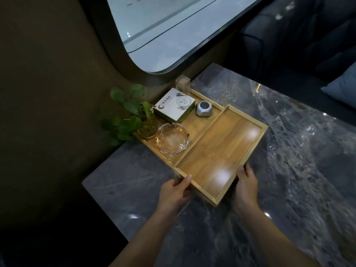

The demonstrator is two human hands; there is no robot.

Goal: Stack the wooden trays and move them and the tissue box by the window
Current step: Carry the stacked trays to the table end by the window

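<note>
An empty wooden tray (221, 151) lies on the grey marble table (289, 170), its near end lifted a little. My left hand (174, 191) grips its near left corner and my right hand (246, 184) grips its near right edge. Its left side overlaps a second wooden tray (198, 120) that sits by the window (163, 31). That tray carries a white and green tissue box (174, 107), a glass ashtray (172, 139), a small grey clock-like device (204, 108) and a plant in a glass vase (131, 114).
A clear glass holder (183, 83) stands at the tray's far end under the window. A dark sofa with a blue cushion (342, 87) lies beyond the table on the right. The wall runs along the table's left edge.
</note>
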